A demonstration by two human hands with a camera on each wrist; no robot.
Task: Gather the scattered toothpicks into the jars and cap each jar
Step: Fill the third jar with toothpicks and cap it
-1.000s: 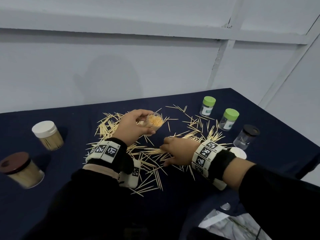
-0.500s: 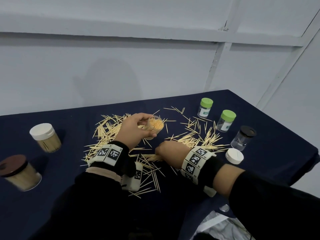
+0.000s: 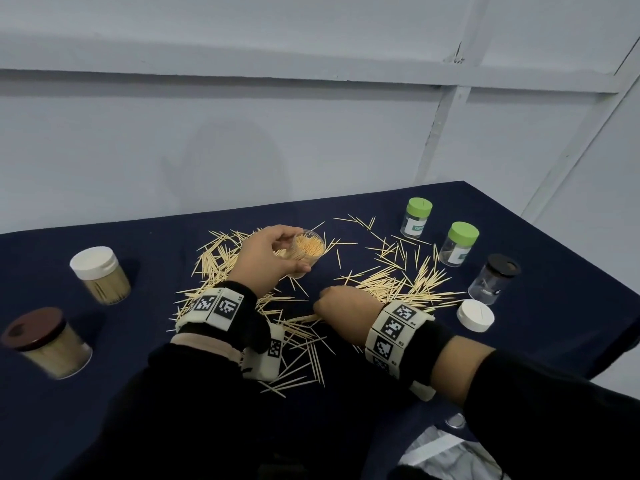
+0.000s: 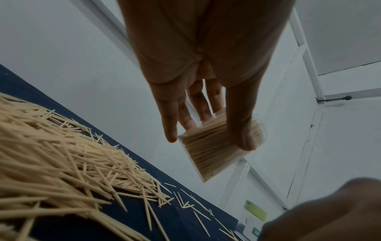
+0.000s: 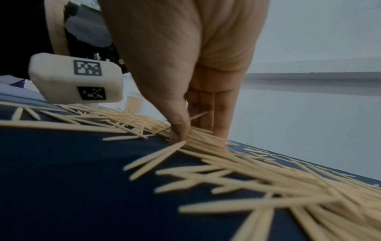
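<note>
Between the two hands, on the dark blue cloth point(image 3: 450, 344), lies a wide scatter of toothpicks point(image 3: 391, 282), thickest under and just beyond the right hand point(image 3: 341, 304) and behind the left wrist. The left hand point(image 3: 266, 256) grips a clear open jar point(image 3: 306, 249) by its wall, thumb on the near side and fingers on the far side; the jar is packed with toothpicks standing on end and is tilted, its mouth turned toward the right hand. In the left wrist view the same jar point(image 4: 212, 151) shows slanted between thumb and fingers point(image 4: 171, 124), held above the cloth.

The right hand is down on the cloth among the toothpicks, knuckles up. The right wrist view shows its thumb tip point(image 5: 179, 130) and fingertips point(image 5: 221, 130) closed together on a small bundle of toothpicks point(image 5: 198, 140) that still lies on the cloth.

Beyond the right hand stand two green-capped jars point(image 3: 417, 218), the nearer one point(image 3: 459, 244) closer to the table edge, both nearly empty. To the right of the right hand stands a clear jar with a black cap point(image 3: 493, 278), and just nearer, beside the right wrist, a loose white cap point(image 3: 475, 315) lies flat. Well to the left of the left hand stand a white-capped jar point(image 3: 100, 275) and, nearer the body, a brown-capped jar point(image 3: 45, 342), both full of toothpicks.
</note>
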